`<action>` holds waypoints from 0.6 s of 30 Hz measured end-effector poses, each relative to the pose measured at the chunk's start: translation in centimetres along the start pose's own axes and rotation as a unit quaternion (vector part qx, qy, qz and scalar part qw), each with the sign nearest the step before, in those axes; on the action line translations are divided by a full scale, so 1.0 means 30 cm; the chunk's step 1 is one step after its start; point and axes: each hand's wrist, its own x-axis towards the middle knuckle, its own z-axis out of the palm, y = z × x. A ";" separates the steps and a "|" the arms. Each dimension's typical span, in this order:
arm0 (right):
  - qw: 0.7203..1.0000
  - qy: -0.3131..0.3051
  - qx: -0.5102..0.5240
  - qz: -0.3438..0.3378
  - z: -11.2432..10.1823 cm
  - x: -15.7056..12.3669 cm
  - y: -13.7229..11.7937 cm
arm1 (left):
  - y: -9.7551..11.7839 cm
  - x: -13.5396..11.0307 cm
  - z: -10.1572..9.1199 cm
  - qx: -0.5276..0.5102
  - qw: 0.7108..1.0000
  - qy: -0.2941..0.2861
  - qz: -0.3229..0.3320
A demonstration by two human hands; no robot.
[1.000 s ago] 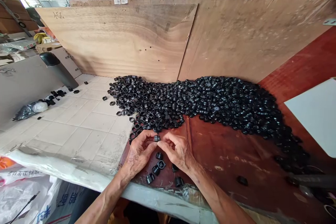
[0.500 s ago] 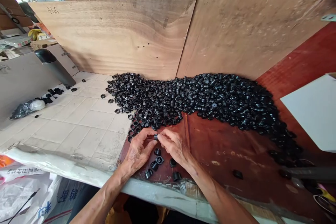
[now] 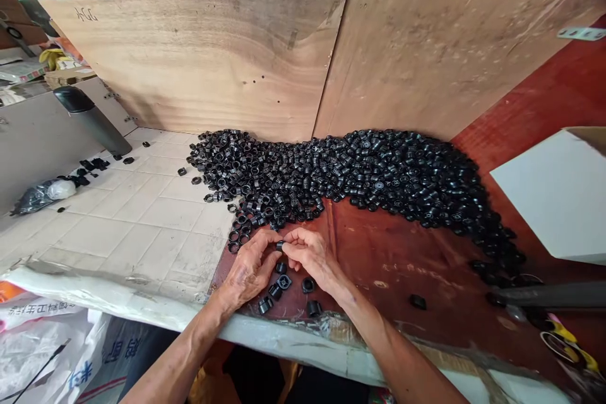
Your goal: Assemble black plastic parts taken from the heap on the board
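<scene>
White tile panel (image 3: 142, 227); left hand (image 3: 250, 268), fingers curled shut on small black plastic ring (image 3: 279, 245), its long axis hard to tell; right hand (image 3: 312, 259), fingertips pressed to same ring from opposite side; loose rings (image 3: 284, 282) just below; black ring heap (image 3: 360, 170) beyond.

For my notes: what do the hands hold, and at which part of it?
The left hand and right hand pinch a small black ring-shaped part between fingertips, at its outer sides.

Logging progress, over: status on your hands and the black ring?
Left hand, right hand pinching small black ring. Loose rings just below. Big ring heap just ahead.
</scene>
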 end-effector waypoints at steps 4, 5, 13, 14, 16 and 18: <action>0.985 0.011 -0.163 -0.062 -0.083 -0.025 -0.051 | 0.014 0.003 -0.009 0.047 0.996 -0.079 0.002; 0.975 0.008 -0.209 -0.075 -0.109 -0.045 -0.066 | 0.014 0.004 -0.009 0.046 0.995 -0.093 0.004; 0.926 -0.028 -0.375 -0.039 -0.076 -0.300 -0.033 | 0.037 -0.044 -0.013 -0.042 0.981 -0.185 -0.045; 0.926 -0.029 -0.375 -0.029 -0.045 -0.319 -0.024 | 0.047 -0.064 -0.018 -0.050 0.976 -0.204 -0.049; 0.933 -0.056 -0.356 -0.028 0.014 -0.341 -0.016 | 0.066 -0.114 -0.030 -0.063 0.972 -0.221 -0.054; 0.942 -0.087 -0.321 -0.039 0.063 -0.354 -0.019 | 0.077 -0.174 -0.044 -0.067 0.975 -0.200 -0.066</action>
